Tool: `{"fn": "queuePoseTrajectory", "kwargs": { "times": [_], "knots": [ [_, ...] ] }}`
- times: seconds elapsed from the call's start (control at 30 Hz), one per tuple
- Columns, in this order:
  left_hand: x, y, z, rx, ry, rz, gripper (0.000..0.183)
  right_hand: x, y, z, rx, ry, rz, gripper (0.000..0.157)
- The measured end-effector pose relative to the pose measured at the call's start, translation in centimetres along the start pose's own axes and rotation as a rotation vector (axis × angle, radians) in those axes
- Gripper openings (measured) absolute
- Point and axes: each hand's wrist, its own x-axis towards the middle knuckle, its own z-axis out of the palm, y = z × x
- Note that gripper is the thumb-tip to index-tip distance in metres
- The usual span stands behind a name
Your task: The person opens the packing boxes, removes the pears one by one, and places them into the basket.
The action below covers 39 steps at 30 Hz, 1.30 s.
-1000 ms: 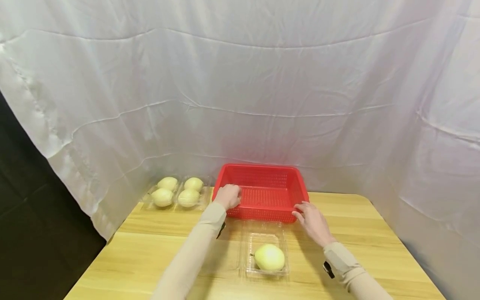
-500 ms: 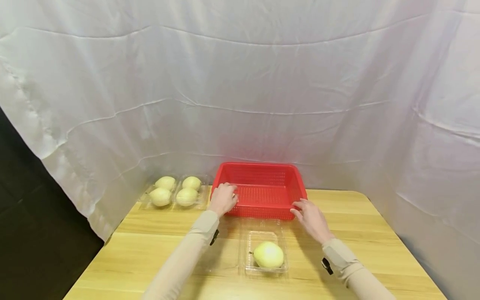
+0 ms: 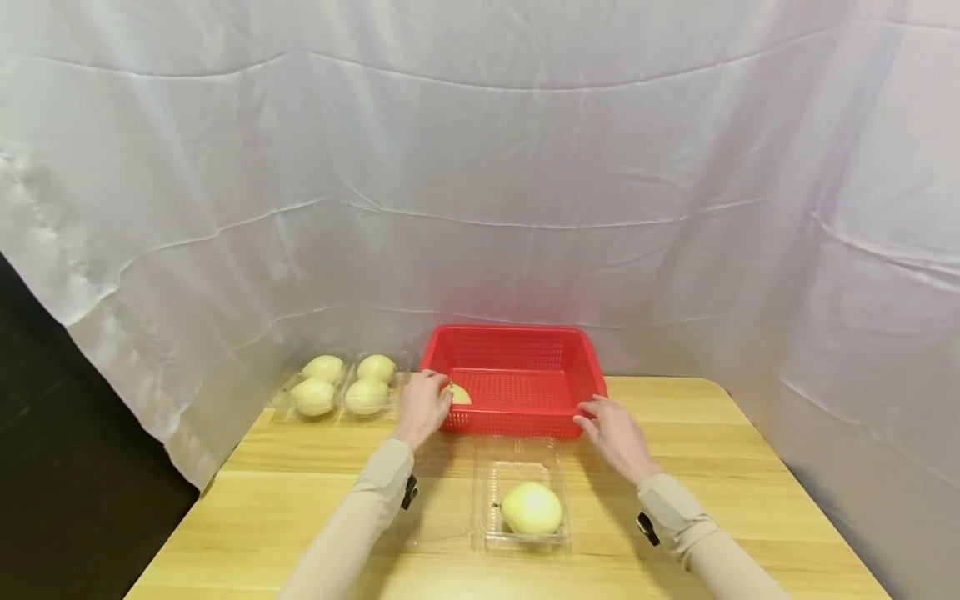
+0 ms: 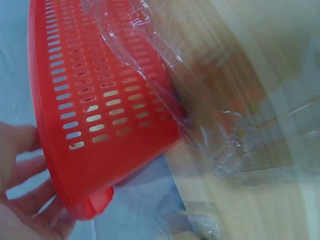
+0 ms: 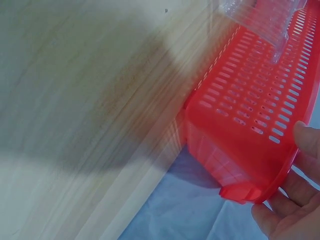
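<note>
Wooden table (image 3: 262, 508), pear (image 3: 460, 395) in the red basket (image 3: 517, 423) just right of the nearer left hand (image 3: 423, 407) (can't tell if it's gripping); right hand's (image 3: 617, 435) gripping the basket.

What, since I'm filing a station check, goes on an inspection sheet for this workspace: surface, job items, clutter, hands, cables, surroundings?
Surface: pale wooden table.
Job items: red basket with one yellow fruit inside; in front of it, a clear tray with a single fruit; to its left, two clear containers with two fruits each.
Clutter: nothing seen.
Left hand: at the basket's left front corner, fingers at the rim; grip unclear.
Right hand: holds the right front corner.
Cables: nothing seen.
Surroundings: pale curtain behind the table, black cloth at far left.
</note>
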Motion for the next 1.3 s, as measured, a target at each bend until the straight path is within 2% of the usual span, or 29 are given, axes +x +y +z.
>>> {"fn": "queuePoseTrajectory", "kwargs": {
  "times": [0.2, 0.37, 0.53, 0.73, 0.93, 1.07, 1.17, 1.3],
  "knots": [
    [-0.9, -1.1, -0.5, -0.027, 0.069, -0.106, 0.022, 0.2, -0.1, 0.2, 0.003, 0.017, -0.006, 0.032],
    [-0.8, -1.7, -0.8, -0.077, 0.063, -0.192, 0.024, 0.4, -0.1, 0.1, 0.001, 0.023, -0.012, 0.032],
    [-0.1, -1.8, -1.1, -0.14, 0.044, -0.261, 0.026, 0.7, -0.2, -0.2, 0.001, 0.019, -0.011, 0.033],
    [0.5, -1.9, -1.5, -0.182, 0.019, -0.325, 0.015, 0.9, -0.2, -0.4, -0.004, 0.024, -0.013, 0.032],
    [0.5, -2.3, -1.6, -0.198, -0.004, -0.358, 0.012, 0.5, -0.2, -0.5, -0.012, 0.027, -0.015, 0.031],
    [0.2, -2.6, -1.7, -0.167, -0.037, -0.371, 0.012, 0.2, -0.1, -0.5, -0.001, 0.02, -0.018, 0.031],
    [0.1, -2.9, -1.8, -0.124, -0.054, -0.355, 0.011, 0.0, 0.0, -0.5, 0.014, 0.008, -0.017, 0.033],
    [0.1, -3.4, -1.7, -0.083, -0.071, -0.302, 0.012, 0.0, -0.1, -0.6, 0.009, -0.014, -0.048, 0.036]
  ]
}}
